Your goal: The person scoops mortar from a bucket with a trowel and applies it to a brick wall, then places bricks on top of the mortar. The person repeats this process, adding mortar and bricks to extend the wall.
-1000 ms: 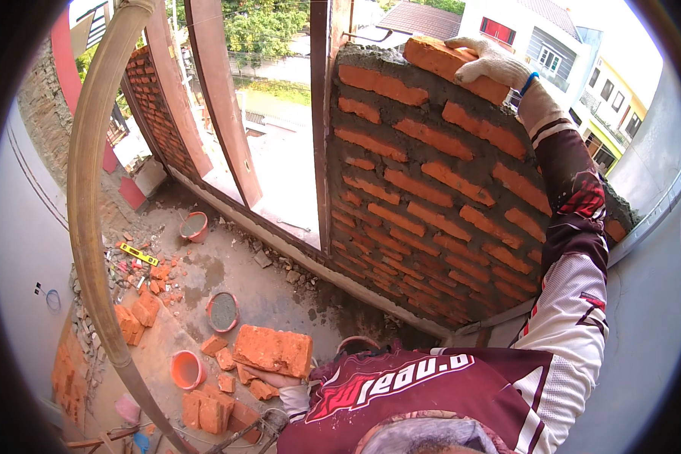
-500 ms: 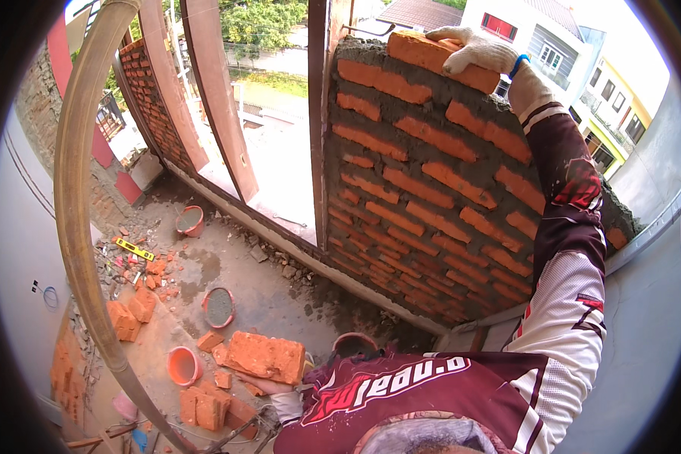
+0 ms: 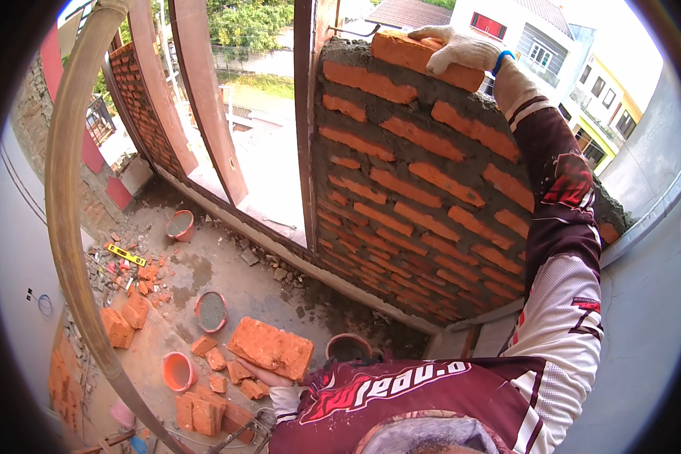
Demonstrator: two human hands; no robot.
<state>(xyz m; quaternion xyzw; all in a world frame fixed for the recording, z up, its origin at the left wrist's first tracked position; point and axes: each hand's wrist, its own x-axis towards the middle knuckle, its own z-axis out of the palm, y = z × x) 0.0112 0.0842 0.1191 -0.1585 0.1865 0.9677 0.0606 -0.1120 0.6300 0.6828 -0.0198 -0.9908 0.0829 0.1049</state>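
At the top of the brick wall (image 3: pixel 424 227), my gloved right hand (image 3: pixel 461 51) grips an orange brick (image 3: pixel 401 54) from above, with its fingers over the far side. That brick sits on the mortar of the uppermost course, beside the wooden post (image 3: pixel 308 151). Low on my left, a second orange brick (image 3: pixel 271 348) lies tilted in my left hand (image 3: pixel 267 375). This hand supports it from beneath, and the brick hides most of the fingers. A blue band circles my right wrist.
Buckets of mortar (image 3: pixel 211 311) stand on the floor, with an orange bucket (image 3: pixel 179 371) nearby. Loose bricks (image 3: pixel 204 412) and rubble lie around a yellow spirit level (image 3: pixel 126 254). A curved brown pole (image 3: pixel 72 227) crosses the left side. Window frames (image 3: pixel 204 98) stand left of the wall.
My left hand has brought its brick up slightly, turning it so more of the hand shows beneath. My right hand stays on the wall-top brick. The whole view has shifted slightly.
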